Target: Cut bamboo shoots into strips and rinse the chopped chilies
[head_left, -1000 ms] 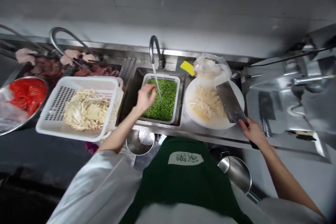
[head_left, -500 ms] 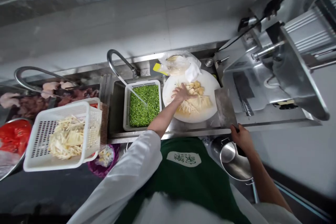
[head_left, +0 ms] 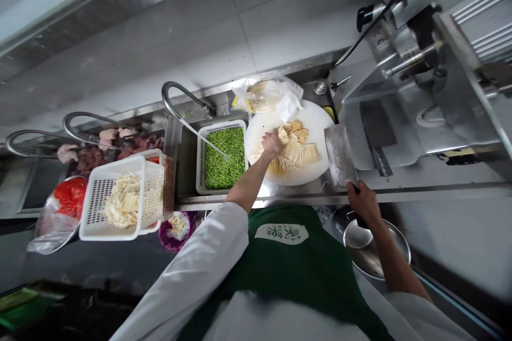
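Observation:
My left hand [head_left: 271, 142] has its fingers curled around part of a pile of pale enoki mushrooms [head_left: 298, 153]. They lie on a round white cutting board [head_left: 320, 117]. A clear plastic bag [head_left: 264, 95] with more mushrooms rests at the board's back edge. My right hand [head_left: 364, 202] grips the dark handle of a cleaver [head_left: 339, 152], whose broad blade lies flat beside the board's right edge. A white basket of chopped greens [head_left: 224, 160] sits in the sink, left of the board.
Stacked white baskets [head_left: 150, 197] with mushrooms stand at the left, by a bowl with red contents [head_left: 72, 197]. A curved faucet [head_left: 176, 85] arches over the sink. On the right stands a metal slicing machine [head_left: 460, 74], with another cleaver [head_left: 376, 130] near it. A pot [head_left: 396, 240] is below.
My left hand's spread fingers have drawn together on the mushrooms. My right hand still holds the cleaver beside the board. The camera view has shifted and turned slightly.

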### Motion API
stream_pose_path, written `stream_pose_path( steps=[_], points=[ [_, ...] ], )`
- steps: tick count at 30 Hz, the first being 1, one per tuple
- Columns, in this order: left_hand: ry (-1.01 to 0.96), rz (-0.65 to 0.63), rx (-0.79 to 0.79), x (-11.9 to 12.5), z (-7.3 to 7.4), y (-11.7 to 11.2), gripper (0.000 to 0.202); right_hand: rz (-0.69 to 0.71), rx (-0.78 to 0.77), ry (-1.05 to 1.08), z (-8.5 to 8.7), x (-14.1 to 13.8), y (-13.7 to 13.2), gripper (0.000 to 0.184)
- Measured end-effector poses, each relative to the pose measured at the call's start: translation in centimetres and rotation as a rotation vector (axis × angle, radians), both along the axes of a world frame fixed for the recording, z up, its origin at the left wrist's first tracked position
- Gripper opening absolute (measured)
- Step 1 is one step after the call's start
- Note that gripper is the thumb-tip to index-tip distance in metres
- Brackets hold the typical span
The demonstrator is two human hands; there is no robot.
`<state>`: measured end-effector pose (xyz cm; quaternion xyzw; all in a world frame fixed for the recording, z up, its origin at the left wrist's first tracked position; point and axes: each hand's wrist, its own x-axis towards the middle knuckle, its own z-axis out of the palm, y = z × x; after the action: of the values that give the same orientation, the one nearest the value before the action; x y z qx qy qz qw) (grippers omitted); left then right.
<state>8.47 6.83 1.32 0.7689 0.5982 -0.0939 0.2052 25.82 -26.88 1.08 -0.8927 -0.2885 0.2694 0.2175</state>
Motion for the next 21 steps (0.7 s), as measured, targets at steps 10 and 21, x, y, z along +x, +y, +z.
stream_pose_path(
  steps=[10, 21],
  points=[
    [-0.728, 0.019, 0.123, -3.7, -0.5, 0.9, 0.071, -0.042, -0.027, 0.001, 0.1, 0.9, 0.2, 0.029],
    [-1.119, 0.279, 0.472, -19.4, 10.7, 4.6, 0.051, -0.061, -0.025, 0.241, 1.4, 0.7, 0.9, 0.033]
  ],
)
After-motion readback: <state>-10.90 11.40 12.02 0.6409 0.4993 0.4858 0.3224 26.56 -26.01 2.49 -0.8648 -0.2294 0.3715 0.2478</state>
